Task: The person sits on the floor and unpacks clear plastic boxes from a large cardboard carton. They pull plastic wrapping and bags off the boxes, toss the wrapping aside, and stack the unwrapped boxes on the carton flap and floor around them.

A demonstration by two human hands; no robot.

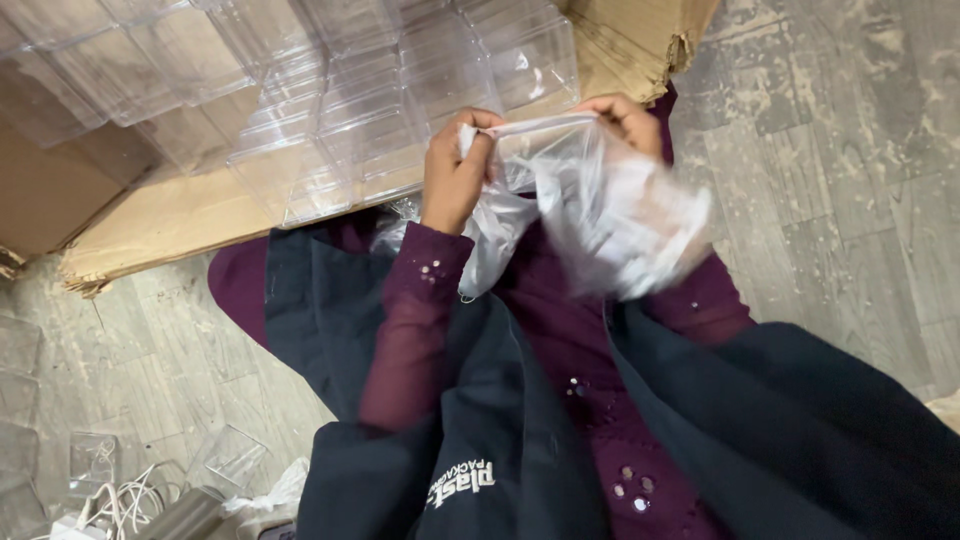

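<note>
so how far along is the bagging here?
Done: nothing visibly bagged. In hand: left hand and right hand stretch the mouth of a clear plastic bag, its contents blurred. Left: many clear plastic boxes stacked on cardboard; a few on the floor.

Grey, worn wood-plank floor (pixel 830 170). Flattened brown cardboard sheets (pixel 170 215) spread over it at top, bearing rows of clear plastic boxes (pixel 330 120). Bottom left, directly on the planks: more clear plastic boxes (pixel 225 458), loose white cords (pixel 125 497), a crumpled scrap of clear film (pixel 275 490).
</note>
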